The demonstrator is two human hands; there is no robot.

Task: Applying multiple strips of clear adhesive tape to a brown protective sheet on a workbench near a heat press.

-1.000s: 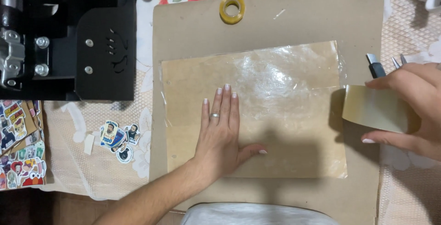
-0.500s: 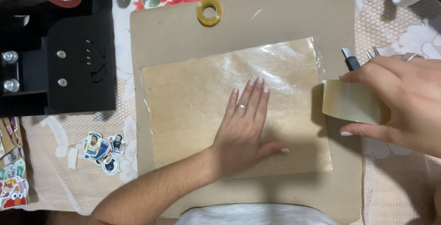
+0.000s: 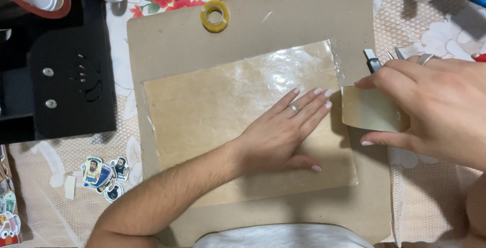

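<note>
Your left hand presses a taped sheet flat while your right hand grips a wide roll of tape at its edge.

At 9 o'clock a black machine (image 3: pixel 66 76) sits on the lace-covered worktop (image 3: pixel 435 197), with cut-out stickers (image 3: pixel 104 174) below it near 8 o'clock. A small yellow tape ring (image 3: pixel 214 16) lies at 12 o'clock on the brown cardboard board (image 3: pixel 177 40). At centre, your left hand (image 3: pixel 281 136) lies flat, fingers (image 3: pixel 309 101) released and spread, on the glossy tape-covered paper sheet (image 3: pixel 212 106). At 3 o'clock, your right hand (image 3: pixel 430 106) has its fingers clenched on the wide roll of clear tape (image 3: pixel 372 109), just beside the sheet's right edge and near your left fingertips.
</note>
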